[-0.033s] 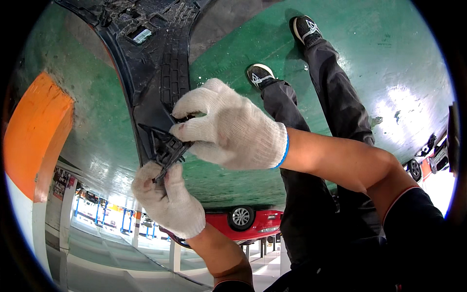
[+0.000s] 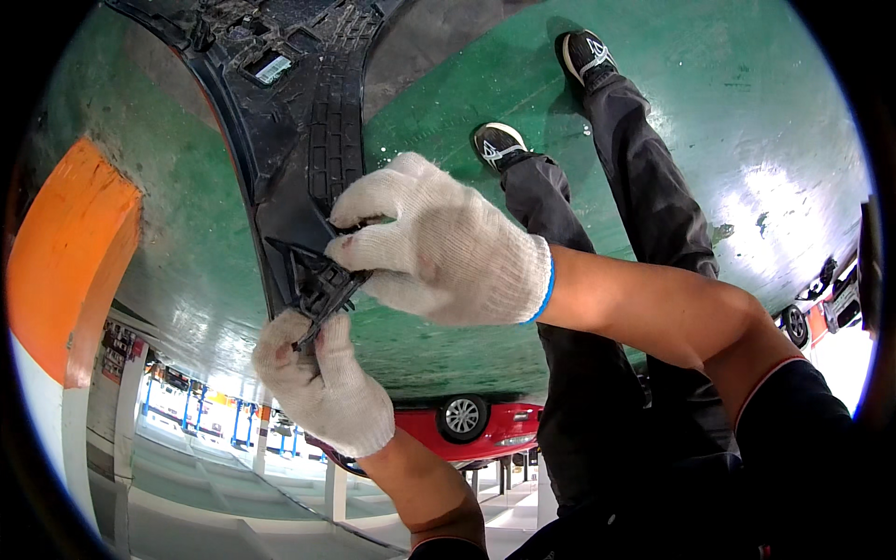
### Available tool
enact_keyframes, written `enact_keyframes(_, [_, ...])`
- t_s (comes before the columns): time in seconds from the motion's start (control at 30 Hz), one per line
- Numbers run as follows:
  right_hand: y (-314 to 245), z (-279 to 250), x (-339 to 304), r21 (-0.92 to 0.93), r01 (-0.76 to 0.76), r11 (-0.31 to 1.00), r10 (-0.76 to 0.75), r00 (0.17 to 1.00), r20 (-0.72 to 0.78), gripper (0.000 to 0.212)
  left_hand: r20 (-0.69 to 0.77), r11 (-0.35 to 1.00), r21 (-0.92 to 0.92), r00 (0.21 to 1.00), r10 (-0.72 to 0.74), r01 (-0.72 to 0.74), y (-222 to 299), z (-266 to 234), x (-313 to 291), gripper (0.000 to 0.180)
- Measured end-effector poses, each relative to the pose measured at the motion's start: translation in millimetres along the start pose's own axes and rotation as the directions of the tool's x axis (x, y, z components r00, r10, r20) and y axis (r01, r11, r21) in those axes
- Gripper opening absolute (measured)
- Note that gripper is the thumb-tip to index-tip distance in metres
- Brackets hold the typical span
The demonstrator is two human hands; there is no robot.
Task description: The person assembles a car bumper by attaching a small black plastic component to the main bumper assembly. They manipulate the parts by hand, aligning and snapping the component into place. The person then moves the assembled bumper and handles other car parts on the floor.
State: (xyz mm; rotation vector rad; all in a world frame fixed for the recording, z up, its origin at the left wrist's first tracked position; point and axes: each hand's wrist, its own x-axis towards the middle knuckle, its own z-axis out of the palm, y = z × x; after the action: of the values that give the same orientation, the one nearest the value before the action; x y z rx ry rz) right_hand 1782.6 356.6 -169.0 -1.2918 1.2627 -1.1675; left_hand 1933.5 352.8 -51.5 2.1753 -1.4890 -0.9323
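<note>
Head view: the left hand point(image 2: 331, 387) pinches a black bracket point(image 2: 320, 285), the right hand point(image 2: 443, 243) touches its right side, clamped or not I cannot tell.

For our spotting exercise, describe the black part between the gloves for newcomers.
Follow the big black panel down the picture to the gloved left hand and right hand. Between them is the black part, its open framework unlike the panel's smoother surface beside it.
</note>
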Motion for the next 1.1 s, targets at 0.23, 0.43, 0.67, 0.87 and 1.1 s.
enact_keyframes(0.23, [-6.7, 0.8, 2.9, 0.021, -0.016, 1.0, 0.016, 1.0, 0.014, 0.032, -0.009, 0.999, -0.038, 1.0, -0.02, 0.02, 1.1, 2.3, -0.6, 0.033])
enact_keyframes(0.43, [-0.9, 6.6, 5.1, 0.061, 0.065, 0.996, -0.066, 0.998, 0.015, 0.035, 0.013, 1.0, 0.016, 1.0, 0.02, -0.021, -5.3, -2.5, 1.7, 0.033])
enact_keyframes(0.67, [-2.0, 9.7, 4.8, 0.047, 0.053, 0.997, -0.056, 0.997, 0.05, 0.037, -0.04, 1.0, -0.006, 0.999, -0.016, 0.016, -5.5, 1.1, -0.3, 0.039])
enact_keyframes(0.87, [-7.2, 5.4, -0.6, 0.051, -0.033, 0.998, 0.031, 0.999, 0.045, 0.042, -0.029, 0.992, -0.122, 0.999, 0.022, -0.025, -5.4, 2.8, 2.0, 0.041])
enact_keyframes(1.1, [-10.4, 0.4, -1.6, 0.07, -0.103, 0.992, 0.102, 0.995, 0.018, 0.045, -0.019, 0.996, -0.092, 1.0, 0.009, -0.01, -4.0, 1.9, 3.9, 0.042])
